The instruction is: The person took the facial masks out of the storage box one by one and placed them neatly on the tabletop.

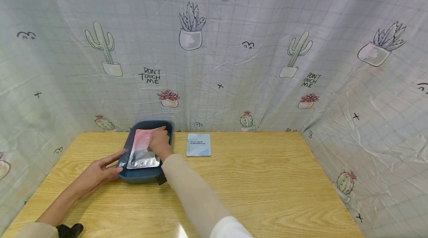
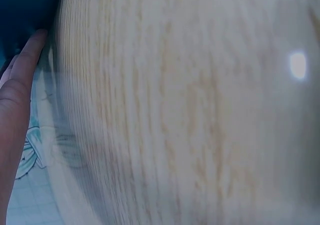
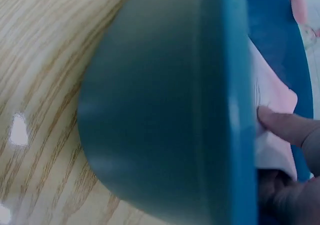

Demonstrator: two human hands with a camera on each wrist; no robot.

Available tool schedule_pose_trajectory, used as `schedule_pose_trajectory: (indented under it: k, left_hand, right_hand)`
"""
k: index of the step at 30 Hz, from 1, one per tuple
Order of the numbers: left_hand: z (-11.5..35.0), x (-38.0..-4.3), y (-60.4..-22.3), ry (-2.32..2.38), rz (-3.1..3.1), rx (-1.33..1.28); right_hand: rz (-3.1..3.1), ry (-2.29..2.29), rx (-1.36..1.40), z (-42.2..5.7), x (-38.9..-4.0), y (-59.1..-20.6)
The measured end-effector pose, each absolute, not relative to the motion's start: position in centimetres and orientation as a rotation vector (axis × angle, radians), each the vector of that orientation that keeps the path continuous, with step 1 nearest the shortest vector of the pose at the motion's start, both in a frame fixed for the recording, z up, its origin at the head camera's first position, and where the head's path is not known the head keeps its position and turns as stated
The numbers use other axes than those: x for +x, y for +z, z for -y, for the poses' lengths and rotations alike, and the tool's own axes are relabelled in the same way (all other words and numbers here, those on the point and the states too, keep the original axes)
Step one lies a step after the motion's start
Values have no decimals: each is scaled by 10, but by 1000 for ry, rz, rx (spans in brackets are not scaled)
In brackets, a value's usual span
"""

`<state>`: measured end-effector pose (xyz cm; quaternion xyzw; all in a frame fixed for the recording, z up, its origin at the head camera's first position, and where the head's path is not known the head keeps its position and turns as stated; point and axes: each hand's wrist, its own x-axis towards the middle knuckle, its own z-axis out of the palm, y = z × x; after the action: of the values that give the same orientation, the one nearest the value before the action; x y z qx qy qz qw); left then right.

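A dark blue tray (image 1: 143, 177) with raised walls stands at the back left of the table. Inside it lies a pink and silver foil pouch (image 1: 138, 156). My right hand (image 1: 159, 143) reaches into the tray and pinches the pouch's right side; in the right wrist view the thumb (image 3: 282, 125) is on its face, with other fingers partly hidden at its edge. My left hand (image 1: 98, 171) touches the tray's left rim with spread, fairly straight fingers. A finger (image 2: 27, 60) lies against the tray's outer wall in the left wrist view.
A light blue flat sachet (image 1: 198, 145) lies on the wooden table (image 1: 260, 182), right of the tray. A patterned curtain (image 1: 217, 63) with cactus drawings hangs behind the table and along its sides.
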<state>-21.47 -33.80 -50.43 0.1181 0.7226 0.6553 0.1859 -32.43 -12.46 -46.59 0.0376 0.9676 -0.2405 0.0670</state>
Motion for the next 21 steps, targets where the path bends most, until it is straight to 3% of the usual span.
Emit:
schedule_pose_trajectory:
  k: [4,11,21]
  left_hand:
    - [338,-215,-503,1841,-2034,327]
    - [340,-214,-503,1832,-2040,340]
    - [341,-216,-506,1857,-2007,375]
  right_hand:
    - [-2808,-986,141,118,-329,-467]
    - [-2836,-1005,32,109,-326,-457]
    - [-2411,-1555,93,99,-321,-452]
